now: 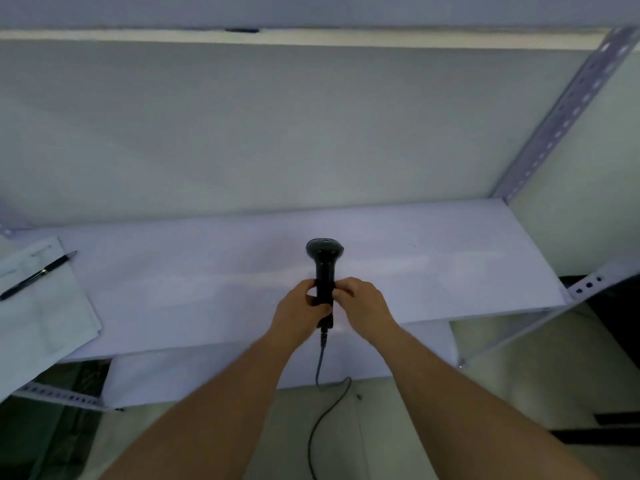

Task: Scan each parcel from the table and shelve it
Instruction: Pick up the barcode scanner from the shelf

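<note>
Both hands, the left hand [300,311] and right hand [360,306], clasp the handle of a glossy black barcode scanner [324,268] over a smooth white shelf [433,265], its round head pointing away and its cable [320,403] trailing down. At far left, a black pen [38,275] lies across paper sheets [45,317]. Perforated steel uprights [568,112] frame the pale wall.

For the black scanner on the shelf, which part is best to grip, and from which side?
Probably the slim handle of the scanner, from the near shelf edge: it points toward the person, head away. The left hand and right hand already close on it from either side, above the cable.
</note>
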Motion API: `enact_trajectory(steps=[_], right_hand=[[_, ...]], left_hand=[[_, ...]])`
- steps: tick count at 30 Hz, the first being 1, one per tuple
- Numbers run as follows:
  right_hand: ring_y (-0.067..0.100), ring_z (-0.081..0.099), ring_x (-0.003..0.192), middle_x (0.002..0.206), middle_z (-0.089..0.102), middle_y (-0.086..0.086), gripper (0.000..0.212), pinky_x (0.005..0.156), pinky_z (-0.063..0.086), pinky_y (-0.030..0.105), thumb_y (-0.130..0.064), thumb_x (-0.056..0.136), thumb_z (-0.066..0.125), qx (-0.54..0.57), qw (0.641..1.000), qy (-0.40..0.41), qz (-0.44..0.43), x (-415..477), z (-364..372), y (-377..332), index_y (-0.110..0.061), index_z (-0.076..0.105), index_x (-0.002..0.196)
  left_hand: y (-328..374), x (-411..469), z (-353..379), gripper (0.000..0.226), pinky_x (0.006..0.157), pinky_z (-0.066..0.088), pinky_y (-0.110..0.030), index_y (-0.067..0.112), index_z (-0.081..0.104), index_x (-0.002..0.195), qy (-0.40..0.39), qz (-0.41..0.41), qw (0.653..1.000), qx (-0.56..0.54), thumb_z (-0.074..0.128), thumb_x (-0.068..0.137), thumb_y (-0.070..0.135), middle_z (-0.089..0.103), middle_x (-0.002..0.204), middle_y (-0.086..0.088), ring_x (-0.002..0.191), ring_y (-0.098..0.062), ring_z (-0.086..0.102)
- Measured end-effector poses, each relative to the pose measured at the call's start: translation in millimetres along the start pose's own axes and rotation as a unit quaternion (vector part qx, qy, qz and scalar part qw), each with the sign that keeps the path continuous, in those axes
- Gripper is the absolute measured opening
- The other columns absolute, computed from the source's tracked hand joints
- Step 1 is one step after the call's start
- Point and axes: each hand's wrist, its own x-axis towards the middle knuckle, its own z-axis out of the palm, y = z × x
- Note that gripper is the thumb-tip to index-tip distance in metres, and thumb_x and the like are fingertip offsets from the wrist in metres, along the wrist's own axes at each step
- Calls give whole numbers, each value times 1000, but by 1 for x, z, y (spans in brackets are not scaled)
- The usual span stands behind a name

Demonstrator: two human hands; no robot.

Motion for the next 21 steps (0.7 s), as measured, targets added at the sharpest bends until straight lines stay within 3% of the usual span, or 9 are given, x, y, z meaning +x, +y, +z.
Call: enact_trajectory(steps=[3,6,9,11,14,18,21], right_hand=[[21,60,96,110,68,10,27,86,46,31,-21,98,54,47,999,4,19,-34,-15,-14,-9,63,121],[18,62,97,102,65,5,51,86,46,27,-29,92,66,143,989,30,36,-74,-31,-28,-19,47,138],[12,61,91,92,63,2,82,81,43,20,-24,87,73,219,974,58,7,-113,-49,-45,-31,24,151],[11,61,88,94,61,6,95,77,45,14,-18,85,75,263,962,67,-6,-136,-62,-55,-37,12,154],[0,60,97,113,60,-4,101,74,48,7,-5,83,75,361,927,101,-27,-164,-78,-67,-39,10,153],[-14,57,101,120,52,-23,103,78,50,9,0,76,79,389,904,162,-76,-194,-98,-79,-39,19,150],[-6,58,110,126,51,-17,101,88,54,22,-8,64,87,380,890,221,-119,-214,-116,-81,-46,32,140]], left_hand=[[16,-40,-9,46,88,54,-41,21,50,129,-6,8,1000,-7,62,86,12,71,95,-3,87,-20,69],[31,-84,-17,47,87,54,-36,23,47,131,-24,31,999,0,62,88,11,69,95,3,88,-17,68],[45,-127,-22,48,74,49,-12,25,44,133,-45,79,996,25,62,91,11,66,100,7,86,-5,64],[55,-154,-22,50,68,46,-5,29,43,131,-54,104,993,20,64,90,11,63,95,15,81,8,61],[70,-187,-15,51,73,45,-4,34,42,130,-73,137,988,12,65,89,12,62,96,21,85,13,58],[95,-215,-2,49,80,48,-13,32,40,130,-96,184,978,11,62,91,15,65,103,12,94,0,61],[114,-229,10,44,87,52,-27,35,39,124,-113,241,964,19,61,92,15,64,106,11,97,-9,63]])
